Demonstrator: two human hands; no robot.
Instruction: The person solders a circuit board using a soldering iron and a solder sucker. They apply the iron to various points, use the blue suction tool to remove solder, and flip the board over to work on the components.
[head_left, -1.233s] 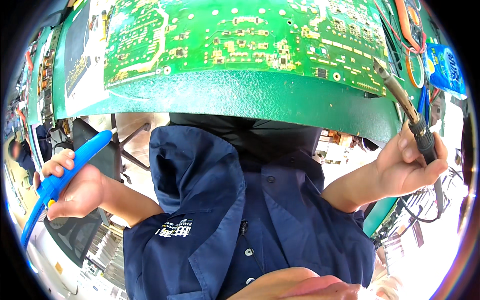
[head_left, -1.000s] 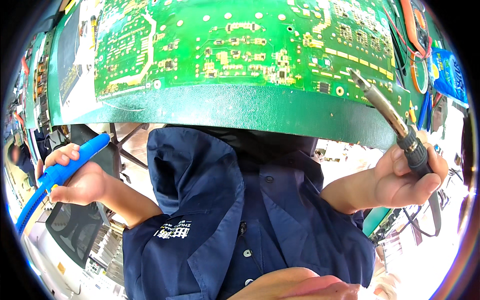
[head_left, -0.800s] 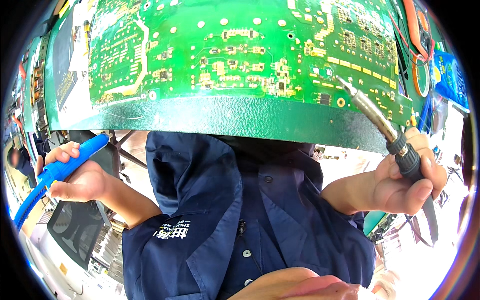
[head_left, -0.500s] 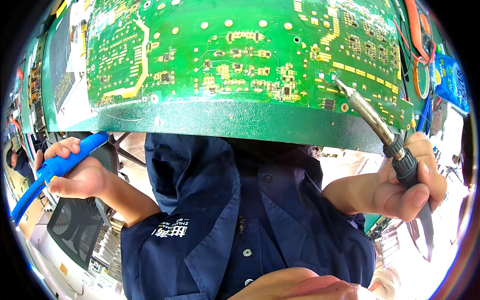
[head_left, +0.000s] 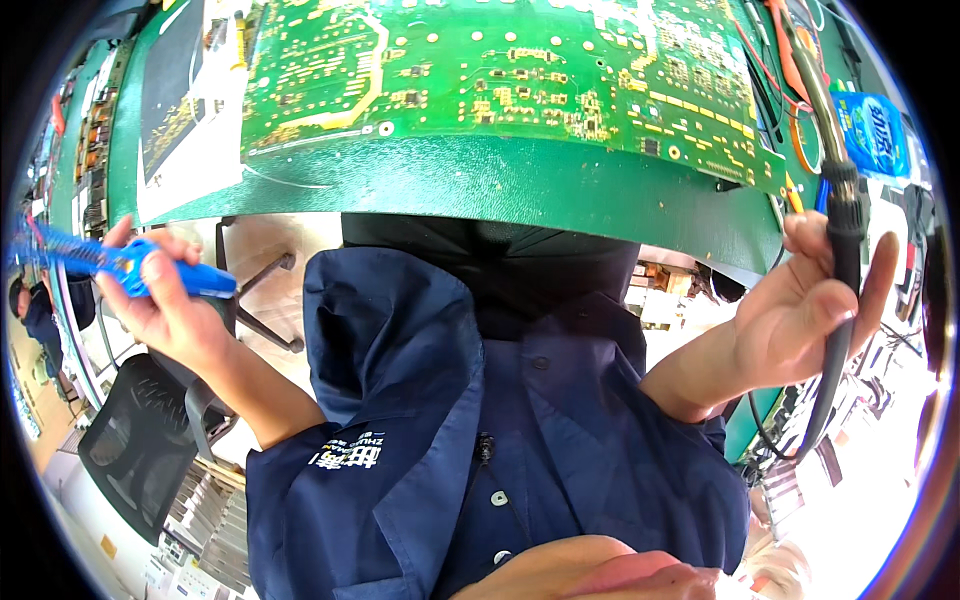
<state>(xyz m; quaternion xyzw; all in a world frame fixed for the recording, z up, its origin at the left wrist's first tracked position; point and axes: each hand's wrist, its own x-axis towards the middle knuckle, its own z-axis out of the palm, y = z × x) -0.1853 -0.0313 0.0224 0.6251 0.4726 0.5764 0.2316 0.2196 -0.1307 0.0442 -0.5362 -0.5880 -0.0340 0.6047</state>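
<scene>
A large green circuit board (head_left: 440,100) lies on the green tabletop (head_left: 430,180) in front of me. My left hand (head_left: 185,315), left of the table edge, is closed around a blue solder sucker (head_left: 205,280); its outer end is smeared by motion. On the right, my right hand (head_left: 800,310) holds a soldering iron (head_left: 847,200) by its dark handle, thumb and fingers around it and one finger stretched out. The iron's metal shaft points up and away, right of the board and apart from it. A dark cord hangs from the handle.
A blue packet (head_left: 872,135) and red and black leads (head_left: 770,75) lie at the far right. Left of the board are white sheets (head_left: 200,165) and a dark panel (head_left: 172,90). An office chair (head_left: 140,445) stands at left, with another person (head_left: 42,325) beyond.
The soldering iron has lifted off the board and swung up to the right. My left hand has turned with the solder sucker, which now tilts the other way. The view has shifted.
</scene>
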